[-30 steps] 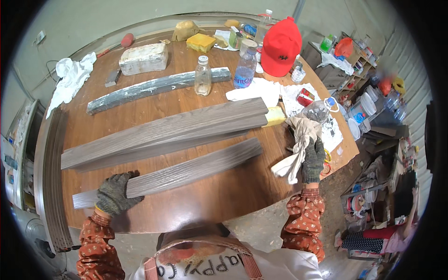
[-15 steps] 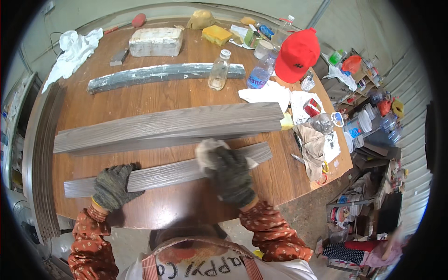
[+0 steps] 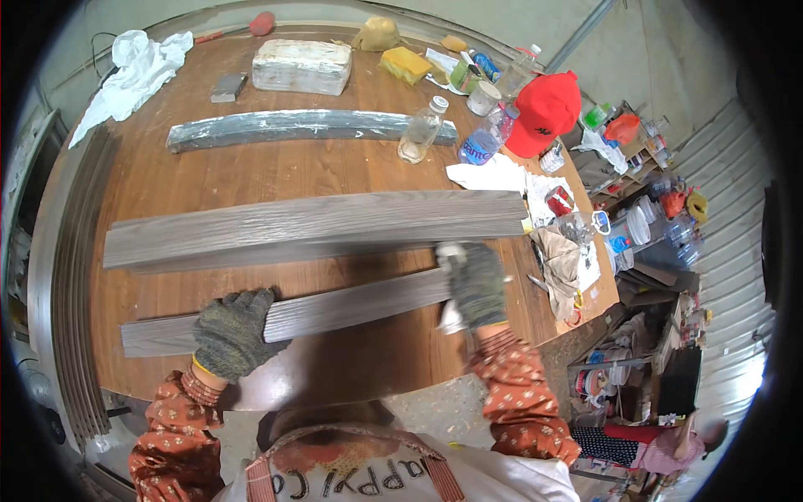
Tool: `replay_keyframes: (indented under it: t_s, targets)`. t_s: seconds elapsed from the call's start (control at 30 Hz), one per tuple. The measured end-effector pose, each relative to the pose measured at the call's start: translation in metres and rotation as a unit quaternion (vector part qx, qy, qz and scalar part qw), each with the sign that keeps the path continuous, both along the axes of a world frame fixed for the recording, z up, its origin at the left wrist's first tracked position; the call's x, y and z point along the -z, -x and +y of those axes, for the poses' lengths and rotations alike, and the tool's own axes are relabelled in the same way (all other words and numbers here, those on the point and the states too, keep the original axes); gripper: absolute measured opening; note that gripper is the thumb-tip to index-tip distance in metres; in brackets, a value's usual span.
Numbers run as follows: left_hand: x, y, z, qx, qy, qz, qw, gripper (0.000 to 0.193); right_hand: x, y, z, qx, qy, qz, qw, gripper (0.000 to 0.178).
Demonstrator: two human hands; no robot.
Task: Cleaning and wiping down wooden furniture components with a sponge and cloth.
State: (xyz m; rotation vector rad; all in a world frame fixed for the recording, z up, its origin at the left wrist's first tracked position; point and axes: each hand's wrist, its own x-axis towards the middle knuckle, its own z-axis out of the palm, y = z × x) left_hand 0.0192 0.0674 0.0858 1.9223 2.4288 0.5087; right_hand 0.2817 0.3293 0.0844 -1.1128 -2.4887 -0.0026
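A narrow grey wood-grain strip (image 3: pixel 360 306) lies slantwise across the near part of the table. My left hand (image 3: pixel 237 333), in a dark knitted glove, is closed around the strip near its left end. At the right end, my right hand (image 3: pixel 475 284), gloved alike, presses a whitish cloth (image 3: pixel 452 318) onto the strip; the cloth sticks out beside the fingers, and the strip's end is hidden beneath. Just beyond lie wider grey wood-grain boards (image 3: pixel 318 224), stacked together.
Long thin strips (image 3: pixel 71 276) are stacked along the left table edge (image 3: pixel 159 397). Farther back are a whitish-smeared grey bar (image 3: pixel 309 127), a wrapped block (image 3: pixel 301 67), a glass bottle (image 3: pixel 424 130) and a red cap (image 3: pixel 544 113). A crumpled brown cloth (image 3: pixel 560 259) lies right. A person (image 3: pixel 669 443) is at lower right.
My right hand has slid the cloth rightward along the strip to its right end. My left hand keeps its hold near the left end. The whole view has shifted slightly.
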Motion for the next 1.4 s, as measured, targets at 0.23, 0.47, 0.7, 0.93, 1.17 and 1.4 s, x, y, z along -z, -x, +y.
replay_keyframes:
  t_s: [0.23,0.47,0.7,0.93,1.17,1.4]
  targets:
    - [0.002,0.004,-0.002,0.003,0.017,-0.011,1.000,0.062,0.012,0.028,-0.044,-0.090,-0.048,0.051,0.994,0.031]
    - [0.002,0.003,-0.008,0.004,0.013,-0.026,1.000,0.058,-0.001,-0.037,0.037,0.186,0.107,0.025,0.976,0.049]
    - [-0.006,0.006,-0.007,0.008,0.070,-0.034,0.997,0.053,0.001,-0.106,0.019,0.320,0.099,0.164,0.928,0.061]
    - [-0.002,0.020,-0.015,0.058,0.009,-0.036,0.998,0.057,-0.023,-0.071,-0.022,0.290,0.108,0.200,0.930,0.051]
    - [0.009,0.014,-0.030,0.028,-0.054,0.136,0.989,0.065,-0.026,-0.019,-0.068,0.056,0.122,0.252,0.958,0.035]
    - [0.010,0.005,-0.027,0.020,-0.067,0.142,0.987,0.070,0.017,0.113,-0.161,-0.240,-0.080,0.110,0.961,0.056]
